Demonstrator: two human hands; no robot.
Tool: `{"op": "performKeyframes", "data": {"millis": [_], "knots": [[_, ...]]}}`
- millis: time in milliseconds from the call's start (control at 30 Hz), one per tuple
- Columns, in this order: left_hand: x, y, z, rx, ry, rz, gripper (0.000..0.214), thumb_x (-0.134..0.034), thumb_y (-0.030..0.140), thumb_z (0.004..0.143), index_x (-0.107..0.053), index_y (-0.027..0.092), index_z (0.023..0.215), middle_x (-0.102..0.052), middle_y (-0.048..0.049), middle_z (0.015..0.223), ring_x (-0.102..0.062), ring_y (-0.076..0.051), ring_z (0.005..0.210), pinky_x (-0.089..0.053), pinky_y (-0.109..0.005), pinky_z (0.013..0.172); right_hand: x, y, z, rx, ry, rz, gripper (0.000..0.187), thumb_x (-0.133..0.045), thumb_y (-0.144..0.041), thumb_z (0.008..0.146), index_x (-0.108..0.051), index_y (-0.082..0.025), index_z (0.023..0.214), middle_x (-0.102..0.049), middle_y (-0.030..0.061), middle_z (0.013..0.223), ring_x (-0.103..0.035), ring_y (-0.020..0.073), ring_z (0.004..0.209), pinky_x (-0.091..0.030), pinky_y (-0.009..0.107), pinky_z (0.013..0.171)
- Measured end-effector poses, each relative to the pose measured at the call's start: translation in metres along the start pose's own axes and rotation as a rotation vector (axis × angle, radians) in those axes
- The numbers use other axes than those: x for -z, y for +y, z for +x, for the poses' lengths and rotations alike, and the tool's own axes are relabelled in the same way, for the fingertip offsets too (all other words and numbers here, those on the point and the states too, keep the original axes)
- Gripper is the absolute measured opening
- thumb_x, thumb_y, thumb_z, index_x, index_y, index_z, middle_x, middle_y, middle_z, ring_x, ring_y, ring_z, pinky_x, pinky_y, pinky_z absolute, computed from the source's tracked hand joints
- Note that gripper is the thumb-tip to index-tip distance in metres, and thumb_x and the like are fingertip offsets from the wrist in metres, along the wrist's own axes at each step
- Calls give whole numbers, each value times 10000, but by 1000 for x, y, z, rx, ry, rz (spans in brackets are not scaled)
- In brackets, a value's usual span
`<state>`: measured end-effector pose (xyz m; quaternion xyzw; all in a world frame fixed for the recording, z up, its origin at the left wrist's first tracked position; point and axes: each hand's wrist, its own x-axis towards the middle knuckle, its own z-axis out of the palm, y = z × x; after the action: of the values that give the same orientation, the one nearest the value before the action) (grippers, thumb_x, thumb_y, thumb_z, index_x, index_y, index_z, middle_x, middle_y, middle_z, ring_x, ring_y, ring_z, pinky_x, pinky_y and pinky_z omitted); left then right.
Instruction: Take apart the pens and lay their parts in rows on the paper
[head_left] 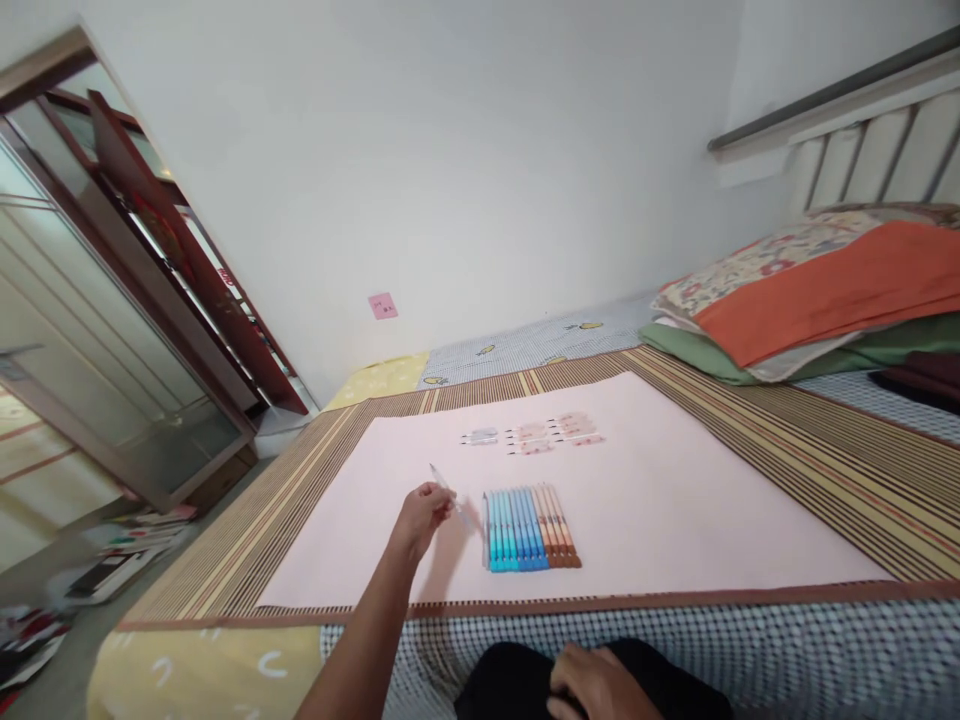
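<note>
One slim, pale pen (436, 474) is pinched in the fingertips of the left hand (421, 515), over the near half of the pink sheet (675, 500). Just beside it, blue pens (517, 530) and brown-ended pens (556, 530) lie in one row towards the sheet's near edge. Small dark-tipped pieces (531, 432) lie in groups nearer its far edge. Off the near edge, the right hand (592, 685) rests curled on black clothing (502, 685); whether it grips anything, I cannot tell.
</note>
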<state>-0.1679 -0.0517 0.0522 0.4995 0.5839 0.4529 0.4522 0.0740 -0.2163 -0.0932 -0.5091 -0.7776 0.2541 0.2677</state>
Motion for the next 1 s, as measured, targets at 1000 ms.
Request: {"op": "performKeyframes", "data": {"millis": [1000], "knots": [[-96, -6, 20, -199, 9, -720, 348, -897, 365, 678, -744, 155, 909, -652, -6, 716, -569, -107, 655, -461, -232, 669, 91, -36, 216, -182, 475, 1436, 422, -930, -457, 605, -684, -159, 777, -569, -40, 626, -461, 90, 560, -360, 257, 541]]}}
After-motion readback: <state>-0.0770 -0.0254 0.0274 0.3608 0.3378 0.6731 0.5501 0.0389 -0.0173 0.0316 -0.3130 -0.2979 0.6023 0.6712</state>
